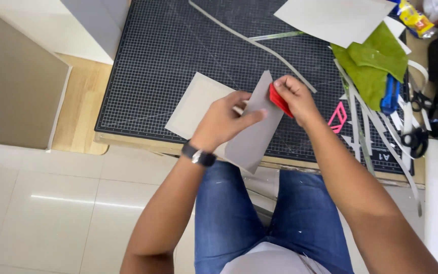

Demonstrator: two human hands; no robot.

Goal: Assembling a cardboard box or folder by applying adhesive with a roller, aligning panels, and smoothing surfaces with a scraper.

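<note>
Cardboard (257,134), a grey strip-like piece, is being held up off the cutting mat (178,56) at the near edge of the desk (84,101), just above my lap. My left hand (224,122) is pinching it from the side, fingers spread flat across its face, which I judge is bracing it so it is not flexing. My right hand (292,96) is clamping a small red tool (280,100) against the upper right edge of the piece, thumb and fingers closed around it. The piece is running its long axis diagonally, its narrow upper end pointing away from me and to the right, its wider lower end hanging toward my knees. A second grey sheet (196,104) is lying flat on the mat just behind my left hand. Green paper (376,61), scissors (416,122) and white offcuts (381,127) are sitting well apart on the right.
</note>
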